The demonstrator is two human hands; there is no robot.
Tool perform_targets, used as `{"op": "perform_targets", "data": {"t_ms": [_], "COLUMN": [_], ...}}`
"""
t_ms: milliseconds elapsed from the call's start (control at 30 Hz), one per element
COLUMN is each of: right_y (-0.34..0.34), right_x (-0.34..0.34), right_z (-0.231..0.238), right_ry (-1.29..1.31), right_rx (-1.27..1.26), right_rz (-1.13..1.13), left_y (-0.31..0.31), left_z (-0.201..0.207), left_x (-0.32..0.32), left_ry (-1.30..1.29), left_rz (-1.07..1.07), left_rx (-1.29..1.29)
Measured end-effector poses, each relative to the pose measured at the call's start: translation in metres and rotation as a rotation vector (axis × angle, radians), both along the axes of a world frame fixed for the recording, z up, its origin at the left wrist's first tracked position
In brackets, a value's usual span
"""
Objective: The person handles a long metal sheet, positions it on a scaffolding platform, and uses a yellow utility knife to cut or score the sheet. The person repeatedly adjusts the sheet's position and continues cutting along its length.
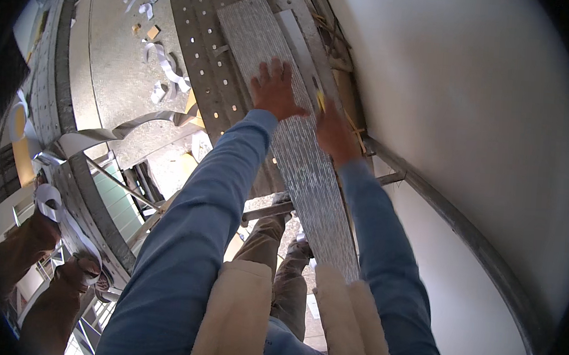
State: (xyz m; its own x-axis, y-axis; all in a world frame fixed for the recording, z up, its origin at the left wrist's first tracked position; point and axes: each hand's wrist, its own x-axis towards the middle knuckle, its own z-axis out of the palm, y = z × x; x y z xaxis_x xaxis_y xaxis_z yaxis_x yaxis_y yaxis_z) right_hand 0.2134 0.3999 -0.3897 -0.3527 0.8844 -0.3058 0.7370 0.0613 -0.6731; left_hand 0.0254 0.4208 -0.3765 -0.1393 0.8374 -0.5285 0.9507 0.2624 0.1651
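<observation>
A long grey panel with fine streaks (pixel 258 34) lies lengthwise on a perforated metal scaffold plank (pixel 199 23), running from the far end back toward my body. My left hand (pixel 274 92) rests flat on the panel, its fingers spread. Just right of it, my right hand (pixel 335 133) is closed around a small yellow-handled utility knife (pixel 321 101) at the panel's right edge. The knife's dark tip points away from me, and part of the handle is hidden in my fist. Beside the panel's far right edge lies a narrow smooth pale strip (pixel 294 33).
A pale wall (pixel 475 92) rises on the right, with a metal pipe rail (pixel 459 226) along it. At lower left, another person's legs (pixel 59 280) are by a weathered beam (pixel 91 210). Curled pale strips (pixel 167 64) litter the floor far below the plank.
</observation>
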Motion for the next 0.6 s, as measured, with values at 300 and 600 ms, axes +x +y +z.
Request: {"op": "perform_targets", "data": {"t_ms": [300,600], "right_y": [0.132,0.139], "right_x": [-0.100,-0.114], "right_z": [-0.007,-0.034], "right_ry": [-0.089,-0.144], "right_rx": [-0.027,-0.062], "right_rz": [0.111,0.190], "left_y": [0.011,0.011], "left_z": [0.012,0.011], "left_x": [0.002,0.005], "left_ry": [0.008,0.016], "left_rz": [0.035,0.023], "left_rx": [-0.084,-0.072]}}
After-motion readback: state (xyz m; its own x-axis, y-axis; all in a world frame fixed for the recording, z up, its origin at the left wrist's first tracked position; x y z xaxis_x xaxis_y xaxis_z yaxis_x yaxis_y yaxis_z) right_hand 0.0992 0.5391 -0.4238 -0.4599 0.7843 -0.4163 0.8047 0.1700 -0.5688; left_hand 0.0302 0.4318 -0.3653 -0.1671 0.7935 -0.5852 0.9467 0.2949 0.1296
